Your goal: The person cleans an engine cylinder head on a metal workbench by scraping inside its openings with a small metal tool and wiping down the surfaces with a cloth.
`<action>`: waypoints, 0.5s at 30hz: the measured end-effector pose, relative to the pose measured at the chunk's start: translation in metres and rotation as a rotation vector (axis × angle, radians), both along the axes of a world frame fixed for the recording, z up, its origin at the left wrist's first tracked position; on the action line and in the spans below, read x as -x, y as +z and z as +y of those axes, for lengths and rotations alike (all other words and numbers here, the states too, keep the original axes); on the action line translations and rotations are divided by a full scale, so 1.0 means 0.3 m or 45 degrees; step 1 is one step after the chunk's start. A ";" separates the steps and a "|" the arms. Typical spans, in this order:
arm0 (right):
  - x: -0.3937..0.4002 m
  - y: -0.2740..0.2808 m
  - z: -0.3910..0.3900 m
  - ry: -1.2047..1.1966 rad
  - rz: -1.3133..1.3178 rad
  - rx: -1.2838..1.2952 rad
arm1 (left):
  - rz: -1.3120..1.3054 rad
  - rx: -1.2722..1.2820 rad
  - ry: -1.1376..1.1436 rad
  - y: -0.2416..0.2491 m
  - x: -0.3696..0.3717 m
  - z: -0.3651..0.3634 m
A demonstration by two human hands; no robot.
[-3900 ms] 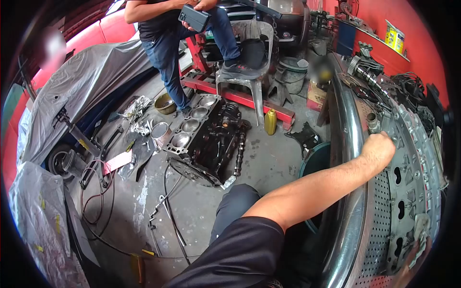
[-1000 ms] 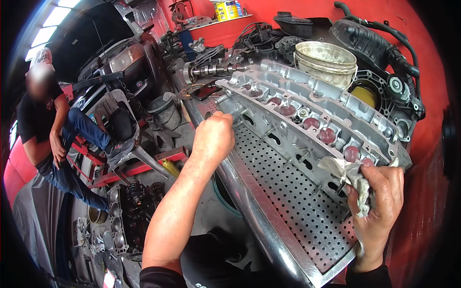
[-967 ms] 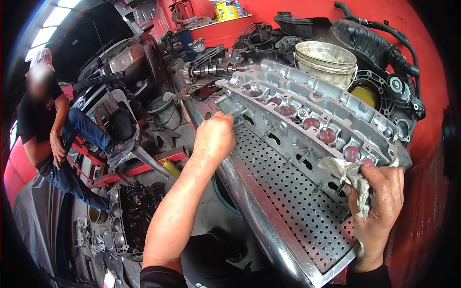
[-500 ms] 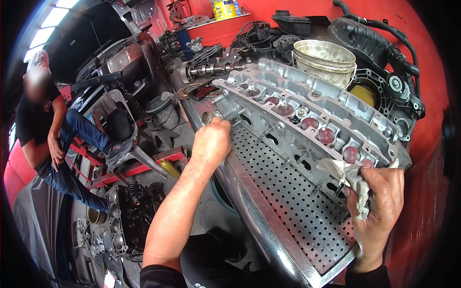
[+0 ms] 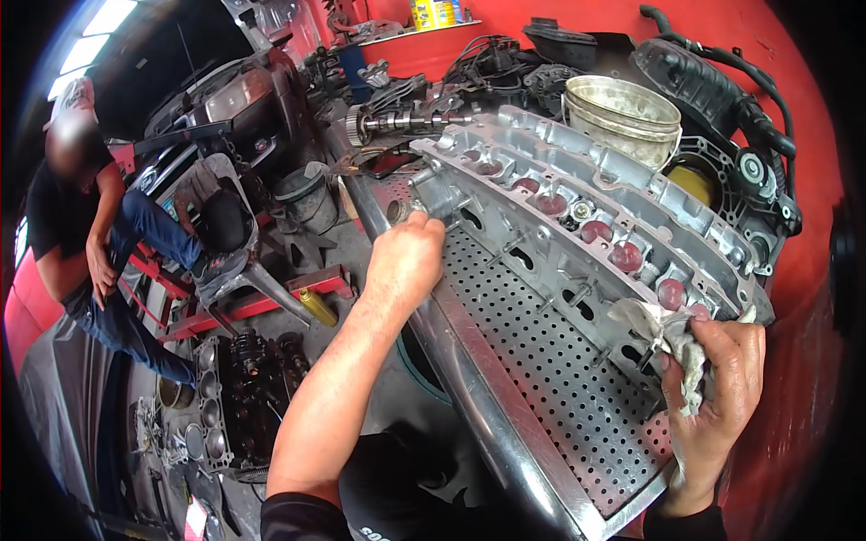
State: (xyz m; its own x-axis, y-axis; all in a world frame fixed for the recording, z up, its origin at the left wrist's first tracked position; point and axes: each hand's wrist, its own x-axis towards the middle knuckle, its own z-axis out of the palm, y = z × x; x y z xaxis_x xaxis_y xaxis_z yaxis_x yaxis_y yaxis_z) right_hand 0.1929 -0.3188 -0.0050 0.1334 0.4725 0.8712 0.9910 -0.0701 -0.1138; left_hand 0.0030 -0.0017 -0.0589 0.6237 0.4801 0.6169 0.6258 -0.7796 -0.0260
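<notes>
My left hand is curled into a fist against the near-left end of the cylinder head, fingers closed on something I cannot make out; my right hand is clamped on a grimy rag, pressing it to the head's near-right end, so the two hands sit well apart; the head lies tilted on a perforated metal tray (its red-tinted valve pockets face up); behind the head stands a metal bowl, and beyond its left end a camshaft; far left of the head, on the floor, an engine block lies beside a seated person.
</notes>
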 end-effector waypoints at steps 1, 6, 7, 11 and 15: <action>0.001 -0.001 0.000 0.008 -0.005 -0.006 | 0.026 0.024 -0.018 -0.002 0.007 0.009; 0.000 -0.001 -0.003 -0.023 -0.007 0.020 | -0.062 0.012 -0.088 0.015 0.006 -0.008; -0.001 -0.003 -0.005 -0.013 -0.017 0.030 | -0.072 0.021 -0.078 0.003 0.005 -0.002; 0.002 -0.009 -0.002 -0.020 -0.005 0.009 | 0.024 0.066 -0.021 -0.004 0.011 0.006; 0.000 -0.007 -0.001 -0.025 -0.011 0.013 | 0.031 0.031 -0.016 -0.011 -0.014 0.012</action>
State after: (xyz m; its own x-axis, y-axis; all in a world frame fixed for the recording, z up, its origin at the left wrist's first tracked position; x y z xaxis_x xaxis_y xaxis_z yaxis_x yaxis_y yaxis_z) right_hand 0.1928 -0.3191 -0.0071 0.1354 0.4789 0.8674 0.9904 -0.0908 -0.1045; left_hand 0.0071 0.0019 -0.0621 0.6445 0.4865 0.5899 0.6152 -0.7881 -0.0222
